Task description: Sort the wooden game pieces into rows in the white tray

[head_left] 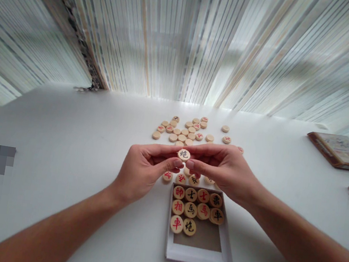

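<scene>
Between the fingertips of my left hand [141,165] and my right hand [229,170] is a round wooden Chinese chess piece [184,155], its black character facing me. Both hands are closed on its edges, above the table. Just below them lies an open shallow box [195,257] with rows of pieces, face up, in red and black. The two upper rows reach across it; a red-marked piece [176,224] and a black-marked piece [189,227] lie at the left of the third. Loose pieces beneath my hands, such as a red-marked one [167,176], are partly hidden.
Beyond my hands, many loose chess pieces [181,138] are scattered on the white table [103,124], some blank side up. A flat brown-edged box [343,151] rests at the far right. String curtains [188,41] hang behind the table. Areas at both sides are pixelated.
</scene>
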`<state>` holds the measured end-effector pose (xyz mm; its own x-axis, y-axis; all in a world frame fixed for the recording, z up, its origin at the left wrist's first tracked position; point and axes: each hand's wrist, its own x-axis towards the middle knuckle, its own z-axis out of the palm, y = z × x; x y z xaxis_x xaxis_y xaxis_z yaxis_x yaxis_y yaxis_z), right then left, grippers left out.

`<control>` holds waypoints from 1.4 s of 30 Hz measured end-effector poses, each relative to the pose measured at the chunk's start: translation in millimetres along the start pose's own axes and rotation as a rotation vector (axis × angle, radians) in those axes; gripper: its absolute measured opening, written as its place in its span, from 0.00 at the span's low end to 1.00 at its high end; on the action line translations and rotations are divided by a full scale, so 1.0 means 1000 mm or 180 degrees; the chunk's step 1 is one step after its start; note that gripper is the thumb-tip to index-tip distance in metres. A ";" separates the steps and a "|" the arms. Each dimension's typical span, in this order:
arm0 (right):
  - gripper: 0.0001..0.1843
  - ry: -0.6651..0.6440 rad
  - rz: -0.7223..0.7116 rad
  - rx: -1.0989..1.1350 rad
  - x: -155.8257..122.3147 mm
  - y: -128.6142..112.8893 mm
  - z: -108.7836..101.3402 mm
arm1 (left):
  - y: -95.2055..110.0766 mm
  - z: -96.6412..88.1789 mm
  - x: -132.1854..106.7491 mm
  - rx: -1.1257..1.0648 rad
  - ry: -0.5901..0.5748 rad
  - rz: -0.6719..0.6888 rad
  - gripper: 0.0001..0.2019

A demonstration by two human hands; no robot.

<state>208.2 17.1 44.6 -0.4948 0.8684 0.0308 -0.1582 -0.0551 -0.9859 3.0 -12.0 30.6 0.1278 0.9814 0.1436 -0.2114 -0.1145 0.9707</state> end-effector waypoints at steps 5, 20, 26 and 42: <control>0.13 -0.0104 -0.0081 -0.0109 0.001 0.000 -0.001 | -0.001 -0.002 0.000 0.0073 0.0075 0.0066 0.14; 0.26 -0.0050 0.0417 -0.0350 0.000 0.005 0.000 | 0.001 -0.001 -0.003 0.0394 -0.0146 -0.0081 0.21; 0.19 -0.0174 0.0469 -0.0198 -0.002 0.002 0.001 | 0.000 0.000 -0.003 0.0111 -0.0293 -0.0175 0.19; 0.23 -0.0211 0.0545 0.0156 -0.001 0.007 0.000 | 0.000 0.000 -0.005 0.0360 -0.0499 -0.0141 0.20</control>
<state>207.4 15.4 38.0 -0.5730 0.8101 -0.1244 -0.1075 -0.2248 -0.9685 2.6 -16.8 30.2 0.2857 0.9508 0.1201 -0.0931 -0.0972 0.9909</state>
